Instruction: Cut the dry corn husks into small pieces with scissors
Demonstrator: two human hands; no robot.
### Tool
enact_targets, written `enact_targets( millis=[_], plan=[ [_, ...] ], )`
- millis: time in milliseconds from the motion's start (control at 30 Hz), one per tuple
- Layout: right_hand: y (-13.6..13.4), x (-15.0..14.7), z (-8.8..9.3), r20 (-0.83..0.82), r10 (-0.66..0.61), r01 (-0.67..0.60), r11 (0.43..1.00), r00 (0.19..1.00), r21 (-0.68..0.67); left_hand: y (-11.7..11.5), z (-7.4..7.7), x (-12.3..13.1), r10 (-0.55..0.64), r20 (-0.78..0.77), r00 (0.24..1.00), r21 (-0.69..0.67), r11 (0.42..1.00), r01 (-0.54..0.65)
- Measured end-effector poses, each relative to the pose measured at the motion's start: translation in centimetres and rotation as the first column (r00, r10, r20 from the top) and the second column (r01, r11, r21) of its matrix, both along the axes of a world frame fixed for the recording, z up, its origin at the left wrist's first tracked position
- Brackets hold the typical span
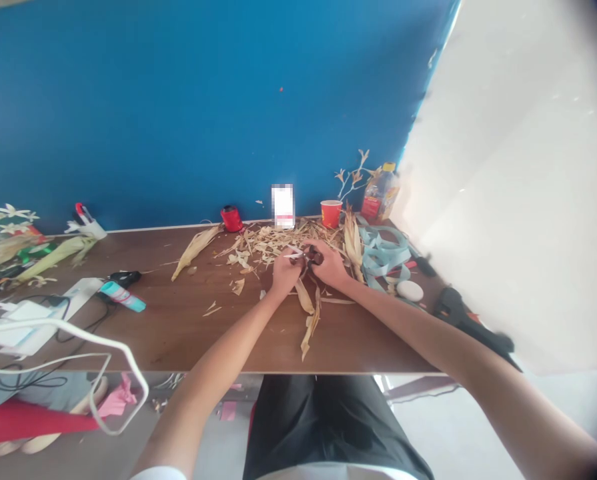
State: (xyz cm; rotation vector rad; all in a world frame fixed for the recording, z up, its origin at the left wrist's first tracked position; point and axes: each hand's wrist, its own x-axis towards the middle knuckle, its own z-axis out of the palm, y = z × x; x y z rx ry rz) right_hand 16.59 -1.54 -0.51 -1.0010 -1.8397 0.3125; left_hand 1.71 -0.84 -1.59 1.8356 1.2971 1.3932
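Observation:
Scissors (316,255) with dark handles are in my right hand (330,265), their pale blades pointing left over my left hand. My left hand (287,272) is closed close beside it, near the blades. What its fingers pinch is too small to make out. Below both hands hang or lie strips of dry corn husk (308,323); whether they are attached to anything in my grip is hidden. Just behind the hands spreads a heap of cut husk scraps (268,245). A whole dry husk (352,243) lies right of my right hand.
Another husk (198,250) and a red can-like object (231,219) lie left of the heap. A red paper cup (331,213), a bottle (379,193), blue-grey ribbon (385,253) and a black glue gun (471,323) are right. A power strip (53,320) with cables occupies the left.

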Motion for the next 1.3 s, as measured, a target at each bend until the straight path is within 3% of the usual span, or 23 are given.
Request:
enact_targets(
  millis=[367, 667, 900, 1300],
  plan=[
    [0.0, 0.0, 0.0, -0.138, -0.050, 0.056, 0.998, 0.989, 0.040, -0.3, 0.6, 0.0, -0.070, -0.109, 0.992, 0.007, 0.997, 0.071],
    [0.1, -0.1, -0.3, -0.047, -0.041, 0.044, 0.997, 0.998, 0.061, 0.1, 0.4, -0.2, -0.038, -0.066, 0.997, 0.037, 0.998, 0.040],
    [-0.1, -0.2, -0.1, -0.030, 0.051, -0.049, 0.995, 0.998, 0.089, 0.2, 0.1, -0.2, -0.077, 0.018, 0.997, 0.016, 0.997, 0.077],
    [-0.2, -0.4, -0.1, 0.032, 0.000, -0.002, 0.997, 0.999, 0.081, 0.2, 0.1, -0.4, -0.051, 0.059, 0.997, -0.037, 0.998, 0.053]
  ],
)
